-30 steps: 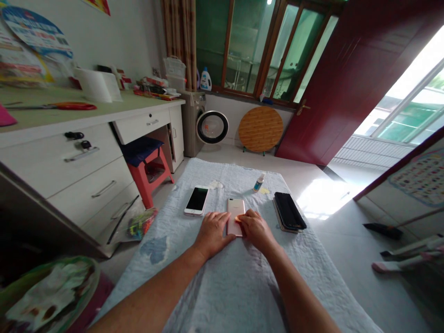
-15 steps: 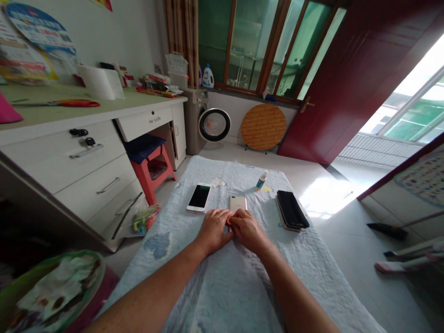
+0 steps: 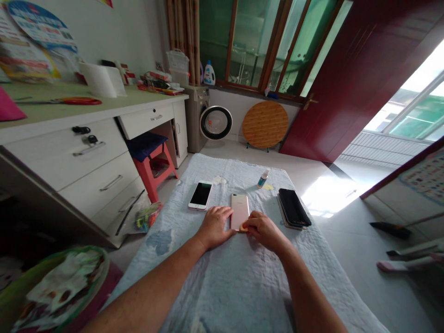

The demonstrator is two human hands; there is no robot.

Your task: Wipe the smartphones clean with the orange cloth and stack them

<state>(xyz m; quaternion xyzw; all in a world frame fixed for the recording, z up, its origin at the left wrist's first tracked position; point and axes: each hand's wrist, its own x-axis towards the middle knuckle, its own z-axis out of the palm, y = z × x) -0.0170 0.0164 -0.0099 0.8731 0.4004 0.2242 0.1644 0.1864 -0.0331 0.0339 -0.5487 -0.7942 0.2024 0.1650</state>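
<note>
A rose-gold phone [image 3: 239, 208] lies back side up on the cloth, between my two hands. My left hand [image 3: 215, 227] steadies it, fingers along its left edge and thumb by its lower left corner. Pinched in my right hand [image 3: 261, 228] is a small orange pad [image 3: 244, 227], pressed on the lower right corner of the phone's back; my fingers partly cover the pad. To the left rests a white phone [image 3: 200, 195] with its dark screen up. On the right, a black phone [image 3: 293, 207] lies on top of another device. A small spray bottle [image 3: 263, 178] stands beyond them.
A pale blue cloth [image 3: 222, 286] covers the surface under my hands. Left of it are a bin [image 3: 104, 282] with crumpled tissue, a red stool [image 3: 149, 180] and a white desk [image 3: 93, 157] with drawers. The washing machine's round door [image 3: 215, 123] hangs open behind.
My right hand has moved right and slightly toward me with the orange pad, across to the phone's lower right corner. More of the phone's back shows. My left hand has stayed at its left edge.
</note>
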